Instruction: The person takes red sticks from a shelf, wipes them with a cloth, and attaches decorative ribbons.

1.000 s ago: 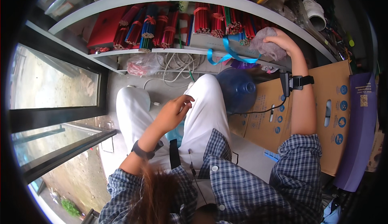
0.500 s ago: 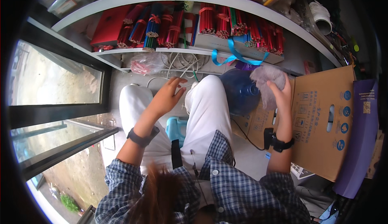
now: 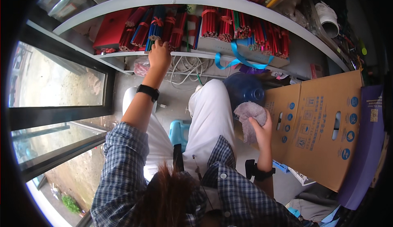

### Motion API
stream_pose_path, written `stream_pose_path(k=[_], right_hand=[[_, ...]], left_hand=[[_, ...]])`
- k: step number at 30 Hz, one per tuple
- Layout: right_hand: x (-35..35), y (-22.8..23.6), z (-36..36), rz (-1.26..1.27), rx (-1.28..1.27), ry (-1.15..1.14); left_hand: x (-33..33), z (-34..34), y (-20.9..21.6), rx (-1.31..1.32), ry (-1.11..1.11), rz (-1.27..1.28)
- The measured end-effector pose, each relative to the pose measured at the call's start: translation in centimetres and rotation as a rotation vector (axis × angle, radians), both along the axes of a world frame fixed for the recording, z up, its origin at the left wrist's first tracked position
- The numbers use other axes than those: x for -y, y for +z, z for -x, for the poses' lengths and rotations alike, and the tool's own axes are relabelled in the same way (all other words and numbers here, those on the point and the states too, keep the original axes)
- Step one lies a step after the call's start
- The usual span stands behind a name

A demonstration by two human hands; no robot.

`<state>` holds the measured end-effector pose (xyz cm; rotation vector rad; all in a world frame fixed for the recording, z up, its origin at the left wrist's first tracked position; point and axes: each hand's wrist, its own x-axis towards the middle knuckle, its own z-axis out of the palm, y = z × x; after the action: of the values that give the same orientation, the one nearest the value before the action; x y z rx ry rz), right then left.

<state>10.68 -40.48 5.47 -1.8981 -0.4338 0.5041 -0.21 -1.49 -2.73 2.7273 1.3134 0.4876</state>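
Observation:
My left hand (image 3: 160, 57) reaches up to the shelf, its fingers curled at the near end of a bundle of blue pencils (image 3: 156, 27) tied with a red band. The fingertips are partly hidden against the pencil ends. In my right hand (image 3: 262, 129) is a crumpled greyish-purple cloth (image 3: 250, 118), pinched between thumb and fingers in front of a large blue water bottle (image 3: 249, 92). More bundles of red pencils (image 3: 177, 32) lie on both sides of the blue one.
The white shelf board (image 3: 196, 55) runs across the front. A cardboard box (image 3: 319, 137) stands at the right, beside a purple panel (image 3: 360, 149). Pale cables (image 3: 186, 68) hang under the shelf. A blue stool (image 3: 177, 129) is between my legs; a window frame (image 3: 61, 114) is at left.
My left hand has moved up and forward from above my knee to the pencil bundles. The right hand has drawn the cloth back and left, away from the bottle's neck.

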Motion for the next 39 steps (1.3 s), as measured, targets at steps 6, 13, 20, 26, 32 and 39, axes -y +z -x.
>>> stream_pose_path(k=[6, 13, 20, 26, 32, 39], right_hand=[[-2.1, 1.1, 0.5, 0.030, 0.038, 0.092], [-3.1, 1.0, 0.5, 0.038, 0.062, 0.148], [-3.4, 1.1, 0.9, 0.049, 0.057, 0.135], [-3.2, 1.6, 1.4, 0.039, 0.043, 0.143], [-2.7, 0.6, 1.1, -0.094, -0.078, 0.043], [-7.3, 0.8, 1.3, -0.563, -0.850, -0.128]], left_hand=[[-0.6, -0.2, -0.1, -0.091, -0.046, -0.182], [-3.0, 0.5, 0.2, -0.056, -0.179, -0.139], [-1.0, 0.3, 0.4, 0.117, 0.020, -0.033], [-1.1, 0.3, -1.2, 0.134, -0.032, -0.235], [1.5, 2.1, 2.5, 0.235, 0.107, 0.072], [8.9, 6.8, 7.8, 0.443, 0.035, 0.347]])
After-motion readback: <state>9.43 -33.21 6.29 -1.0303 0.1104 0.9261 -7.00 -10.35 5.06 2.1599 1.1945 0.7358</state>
